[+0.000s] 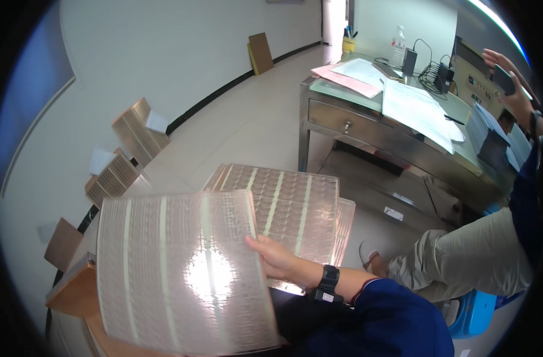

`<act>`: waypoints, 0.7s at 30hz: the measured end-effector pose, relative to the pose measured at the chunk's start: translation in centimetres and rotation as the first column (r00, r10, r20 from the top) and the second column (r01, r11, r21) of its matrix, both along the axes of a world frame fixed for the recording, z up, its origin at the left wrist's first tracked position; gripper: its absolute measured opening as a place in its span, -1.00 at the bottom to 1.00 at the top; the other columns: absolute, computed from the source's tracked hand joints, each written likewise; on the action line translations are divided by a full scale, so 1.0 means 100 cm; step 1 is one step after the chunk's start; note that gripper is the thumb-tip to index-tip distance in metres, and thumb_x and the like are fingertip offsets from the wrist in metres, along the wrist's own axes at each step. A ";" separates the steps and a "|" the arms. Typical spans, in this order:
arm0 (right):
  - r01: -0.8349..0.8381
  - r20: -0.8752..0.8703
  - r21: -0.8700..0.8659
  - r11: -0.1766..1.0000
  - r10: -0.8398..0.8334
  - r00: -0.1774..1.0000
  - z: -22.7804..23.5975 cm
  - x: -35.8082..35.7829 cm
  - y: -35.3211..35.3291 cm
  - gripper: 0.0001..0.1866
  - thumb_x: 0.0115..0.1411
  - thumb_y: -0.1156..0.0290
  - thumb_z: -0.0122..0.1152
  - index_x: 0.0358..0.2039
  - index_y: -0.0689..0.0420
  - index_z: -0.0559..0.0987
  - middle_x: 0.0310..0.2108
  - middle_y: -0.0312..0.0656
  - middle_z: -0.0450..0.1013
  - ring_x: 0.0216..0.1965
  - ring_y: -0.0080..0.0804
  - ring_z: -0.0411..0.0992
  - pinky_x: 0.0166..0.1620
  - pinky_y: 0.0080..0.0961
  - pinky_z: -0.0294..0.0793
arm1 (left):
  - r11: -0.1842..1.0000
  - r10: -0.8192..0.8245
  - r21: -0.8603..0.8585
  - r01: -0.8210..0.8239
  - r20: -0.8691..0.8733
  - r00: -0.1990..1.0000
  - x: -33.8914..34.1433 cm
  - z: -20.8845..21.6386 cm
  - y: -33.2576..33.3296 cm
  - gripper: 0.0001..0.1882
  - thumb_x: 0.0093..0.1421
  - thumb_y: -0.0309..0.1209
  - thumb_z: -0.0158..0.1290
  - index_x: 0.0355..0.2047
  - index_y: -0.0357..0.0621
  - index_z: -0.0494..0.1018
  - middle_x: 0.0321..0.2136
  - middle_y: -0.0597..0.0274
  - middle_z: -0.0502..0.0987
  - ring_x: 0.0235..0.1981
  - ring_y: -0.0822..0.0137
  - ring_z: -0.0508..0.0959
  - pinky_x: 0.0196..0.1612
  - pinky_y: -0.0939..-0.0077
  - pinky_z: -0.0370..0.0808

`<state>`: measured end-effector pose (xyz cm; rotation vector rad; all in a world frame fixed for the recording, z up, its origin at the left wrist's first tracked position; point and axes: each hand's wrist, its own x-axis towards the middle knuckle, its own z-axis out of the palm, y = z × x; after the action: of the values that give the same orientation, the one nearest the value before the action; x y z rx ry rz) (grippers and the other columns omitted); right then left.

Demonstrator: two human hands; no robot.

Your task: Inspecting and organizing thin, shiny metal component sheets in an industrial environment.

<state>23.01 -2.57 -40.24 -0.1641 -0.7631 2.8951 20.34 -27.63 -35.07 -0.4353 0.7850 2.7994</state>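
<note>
My right hand (276,257) grips the right edge of a large circuit board panel (146,268). Its thumb lies on the panel's face; the other fingers are partly hidden. The panel is thin, copper-toned and finely patterned, crossed by pale green stripes, and a bright glare sits on its lower middle. Just behind it lies a stack of similar panels (319,208), partly covered by the held one. A black band (328,284) is around my right wrist, below a dark blue sleeve. My left hand does not show.
Further panels (141,132) lean on the wall at left, near a cardboard box (75,291). At right stands a metal desk (349,122) with papers (411,110), a bottle (397,47) and cables. Beside it a person (468,250) sits on a blue stool (475,315), holding a phone (504,79).
</note>
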 end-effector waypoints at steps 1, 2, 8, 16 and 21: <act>-0.025 -0.039 -0.024 0.999 0.024 0.999 -0.002 0.001 -0.005 -0.62 0.28 0.29 -0.12 0.04 0.22 0.27 -0.03 -0.09 0.34 -0.04 -0.36 0.37 0.02 -0.39 0.39 | 0.999 0.039 -0.001 -0.039 0.012 0.999 0.008 -0.004 -0.005 -0.46 0.26 -0.19 -0.16 0.16 -0.21 0.10 0.14 0.13 0.18 0.12 0.24 0.18 0.18 0.35 0.07; -0.053 -0.077 -0.048 0.997 0.050 0.996 -0.005 0.001 -0.010 -0.62 0.29 0.31 -0.15 0.06 0.23 0.25 0.00 -0.08 0.32 0.00 -0.33 0.34 0.05 -0.35 0.36 | 0.997 0.081 -0.004 -0.081 0.024 0.996 0.017 -0.008 -0.010 -0.46 0.26 -0.20 -0.15 0.17 -0.21 0.10 0.15 0.14 0.17 0.14 0.24 0.15 0.20 0.37 0.04; -0.103 -0.054 0.176 0.979 0.115 0.992 -0.013 0.020 -0.014 -0.55 0.23 0.35 -0.01 0.11 0.14 0.22 0.04 -0.16 0.29 0.01 -0.36 0.31 0.06 -0.37 0.34 | 0.958 -0.126 -0.275 0.078 -0.161 0.979 0.014 -0.030 -0.030 -0.43 0.27 -0.27 -0.16 0.24 -0.04 -0.05 0.21 0.07 0.04 0.17 0.11 0.12 0.22 0.10 0.04; 0.010 -0.167 0.152 0.988 0.016 0.986 0.030 0.043 0.057 -0.45 0.29 0.29 -0.16 0.21 0.26 0.04 0.01 0.20 0.27 -0.16 -0.38 0.45 -0.15 -0.61 0.50 | 0.896 0.017 -0.413 -0.166 -0.341 0.940 0.001 -0.049 -0.068 -0.44 0.22 -0.28 -0.08 0.17 -0.21 0.07 0.05 0.02 0.27 0.03 0.15 0.33 0.06 0.21 0.33; -0.071 -0.015 0.538 0.840 0.094 0.995 0.028 0.045 0.054 -0.52 0.29 0.25 -0.15 0.14 0.26 0.22 -0.16 0.03 0.44 -0.24 -0.43 0.47 -0.21 -0.61 0.48 | 0.898 0.035 -0.399 -0.188 -0.360 0.932 0.000 -0.050 -0.078 -0.56 0.25 -0.40 -0.15 0.13 -0.18 0.11 -0.01 0.06 0.31 -0.02 0.17 0.37 0.01 0.21 0.37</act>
<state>27.47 2.80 -37.44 -0.0057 -1.5670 2.6127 20.31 -35.42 -40.02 -0.0429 1.5149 2.8366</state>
